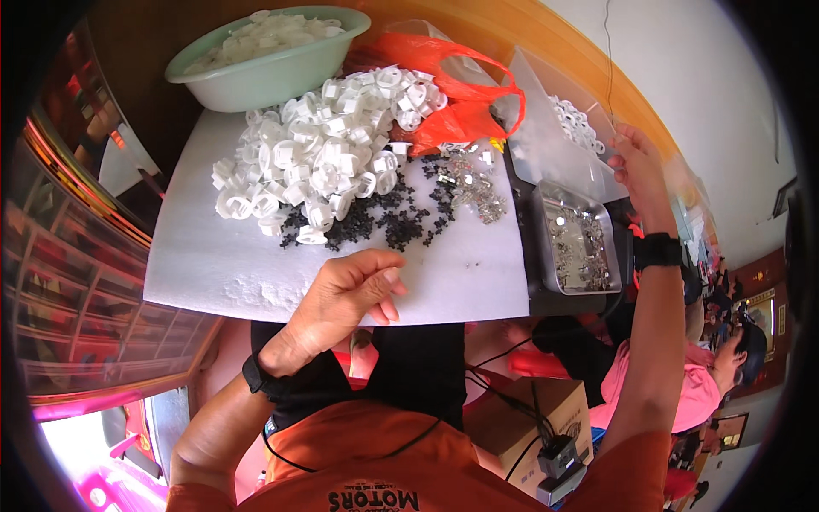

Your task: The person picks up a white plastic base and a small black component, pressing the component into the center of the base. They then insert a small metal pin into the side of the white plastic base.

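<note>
Head view: foam [213, 273] under white parts [324, 154], pink floor [232, 358], carton [503, 431]; half-curled left hand [350, 292], right hand [638, 166] at bin [536, 149], can't tell grips.

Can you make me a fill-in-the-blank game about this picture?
1. The big bowl is pale ____.
2. The tiny parts at the front edge of the white heap are ____.
3. The hand nearer the clear bin is the person's ____ one.
4. A band circles each ____.

Missing words: green; black; right; wrist.
</note>
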Available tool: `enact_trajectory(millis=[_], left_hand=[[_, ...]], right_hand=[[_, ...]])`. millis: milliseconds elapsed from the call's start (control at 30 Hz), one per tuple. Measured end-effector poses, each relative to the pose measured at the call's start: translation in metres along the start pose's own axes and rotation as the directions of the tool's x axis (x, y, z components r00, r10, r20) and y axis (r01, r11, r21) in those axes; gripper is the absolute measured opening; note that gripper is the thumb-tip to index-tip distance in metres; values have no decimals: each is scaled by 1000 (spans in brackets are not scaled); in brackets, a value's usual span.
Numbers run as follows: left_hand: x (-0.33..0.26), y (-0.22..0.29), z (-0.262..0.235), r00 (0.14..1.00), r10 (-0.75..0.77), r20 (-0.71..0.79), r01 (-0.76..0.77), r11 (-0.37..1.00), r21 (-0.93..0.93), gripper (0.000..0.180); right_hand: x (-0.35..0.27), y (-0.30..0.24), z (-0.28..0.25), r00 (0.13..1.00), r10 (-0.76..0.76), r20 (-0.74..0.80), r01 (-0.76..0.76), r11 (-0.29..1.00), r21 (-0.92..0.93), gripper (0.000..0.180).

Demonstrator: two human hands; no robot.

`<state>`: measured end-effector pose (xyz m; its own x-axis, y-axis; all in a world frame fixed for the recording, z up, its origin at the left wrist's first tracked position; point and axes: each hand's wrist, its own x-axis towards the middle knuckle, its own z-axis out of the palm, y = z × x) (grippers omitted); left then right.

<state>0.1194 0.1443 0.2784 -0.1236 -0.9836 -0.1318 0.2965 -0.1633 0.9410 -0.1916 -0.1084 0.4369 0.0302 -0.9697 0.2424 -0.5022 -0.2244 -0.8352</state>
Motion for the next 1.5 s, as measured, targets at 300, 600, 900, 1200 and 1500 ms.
enact_trajectory(millis=[300, 600, 900, 1200, 1500], left_hand=[[0, -3, -1, 1000, -7, -6, 7, 1000, -5, 35], [0, -2, 2, 1000, 9, -12, -9, 1000, 6, 36], [-2, 1, 2, 1000, -2, 0, 2, 1000, -20, 37], [1, 4, -5, 999, 32, 8, -30, 989, -146, 47], [3, 2, -7, 998, 46, 53, -24, 931, -365, 43]], right_hand=[[-58, -49, 109, 811, -6, 586, 137, 974, -179, 25], [-65, -43, 197, 697, -325, 639, 607, 742, -285, 25], [-61, -42, 220, 667, -356, 654, 692, 622, -368, 15], [-124, -58, 162, 565, -558, 608, 779, 604, -170, 15], [-185, -36, 154, 328, -705, 629, 931, 352, -91, 29]])
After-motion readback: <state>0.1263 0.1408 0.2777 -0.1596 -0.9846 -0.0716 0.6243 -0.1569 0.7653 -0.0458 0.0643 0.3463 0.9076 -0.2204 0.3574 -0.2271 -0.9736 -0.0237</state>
